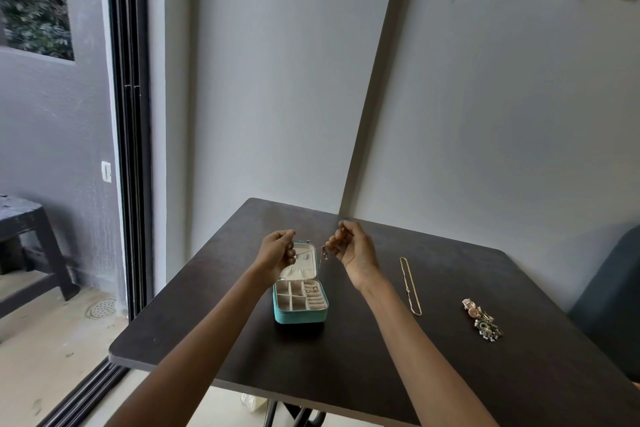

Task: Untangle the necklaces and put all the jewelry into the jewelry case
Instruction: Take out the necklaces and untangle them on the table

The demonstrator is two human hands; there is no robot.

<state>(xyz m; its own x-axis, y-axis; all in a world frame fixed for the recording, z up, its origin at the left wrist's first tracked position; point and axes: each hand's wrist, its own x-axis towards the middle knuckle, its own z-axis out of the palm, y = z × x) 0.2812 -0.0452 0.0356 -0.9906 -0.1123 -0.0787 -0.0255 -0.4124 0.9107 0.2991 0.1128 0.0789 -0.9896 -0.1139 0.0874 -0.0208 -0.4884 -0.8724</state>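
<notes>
Head view: dark tabletop fills the lower frame, pale wall behind it, sliding door frame at left with a dark bench outside. Teal jewelry case sits open near tabletop centre, lid tipped back, cream compartments showing; small pieces in the right-hand compartments, too small to identify. My left hand and right hand are both raised above the case, apart from each other. Left grip: fingers curled, pinching one end of a thin silver necklace. Right grip: fingertips pinching the other part of the same chain, which runs nearly taut between the hands; a short bit dangles below the right fingers over the lid. Gold chain necklace lies stretched out on the tabletop right of the case, clear of it. Farther right, a small pile of mixed jewelry lies on the tabletop, well apart from the case.
</notes>
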